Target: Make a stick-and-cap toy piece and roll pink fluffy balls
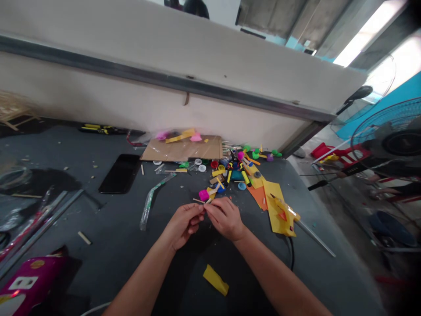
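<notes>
The left hand and right hand are pressing together at the fingertips, pinching a thin wooden stick. Its long axis is running sideways, its free end is pointing past the left hand, and its other end is disappearing into the right hand's grip.

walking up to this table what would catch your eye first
The colourful heap of caps and sticks in the middle of the dark table stands out first. Just in front of it, the left hand and right hand meet at a small stick. To the right, a yellow glue gun lies on yellow card.
</notes>
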{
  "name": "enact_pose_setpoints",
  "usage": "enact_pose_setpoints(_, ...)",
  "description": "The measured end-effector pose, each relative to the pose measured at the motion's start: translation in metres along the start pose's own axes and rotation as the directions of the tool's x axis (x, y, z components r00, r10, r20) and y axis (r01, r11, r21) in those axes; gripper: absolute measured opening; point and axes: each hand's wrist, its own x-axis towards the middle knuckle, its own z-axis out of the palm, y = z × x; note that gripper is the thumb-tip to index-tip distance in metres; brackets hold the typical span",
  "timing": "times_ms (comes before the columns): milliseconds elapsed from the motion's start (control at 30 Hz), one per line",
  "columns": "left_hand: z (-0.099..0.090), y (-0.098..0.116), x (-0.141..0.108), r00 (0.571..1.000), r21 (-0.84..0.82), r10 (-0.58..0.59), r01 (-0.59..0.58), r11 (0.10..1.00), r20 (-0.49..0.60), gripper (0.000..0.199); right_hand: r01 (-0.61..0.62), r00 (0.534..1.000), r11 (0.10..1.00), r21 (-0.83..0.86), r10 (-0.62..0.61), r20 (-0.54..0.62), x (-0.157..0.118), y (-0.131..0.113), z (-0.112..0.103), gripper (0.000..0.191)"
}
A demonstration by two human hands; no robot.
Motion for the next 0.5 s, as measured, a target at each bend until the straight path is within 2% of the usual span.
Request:
enact_pose_setpoints(233,-0.001,-0.004,0.003,1.000,0.007,-0.029,0.029,1.000,-0.006,0.024,0.046,0.997,0.999,-0.009,-0.046,0.064,0.000,0.005,0.000,0.019)
enact_pose_setpoints(333,-0.001,-0.006,0.003,1.000,0.085,-0.003,0.005,0.996,-0.028,0.029,0.025,0.997,1.000,0.017,-0.026,0.066,0.002,0.007,0.000,0.016)
enact_pose_setpoints(400,-0.002,-0.006,0.005,0.992,0.251,0.085,-0.058,0.966,-0.098,0.033,-0.067,0.998,0.994,0.092,0.065,0.018,0.003,0.010,-0.001,0.014)
enact_pose_setpoints(433,-0.004,-0.006,0.007,0.974,0.382,0.178,-0.112,0.917,-0.142,0.033,-0.143,0.989,0.979,0.143,0.146,-0.013,0.004,0.011,-0.001,0.013)
enact_pose_setpoints(467,-0.006,-0.006,0.009,0.936,0.528,0.307,-0.176,0.831,-0.172,0.031,-0.230,0.970,0.953,0.197,0.242,-0.039,0.005,0.012,-0.001,0.012)
enact_pose_setpoints(500,-0.008,-0.006,0.012,0.876,0.667,0.452,-0.238,0.706,-0.166,0.026,-0.316,0.939,0.915,0.249,0.339,-0.055,0.005,0.013,-0.002,0.011)
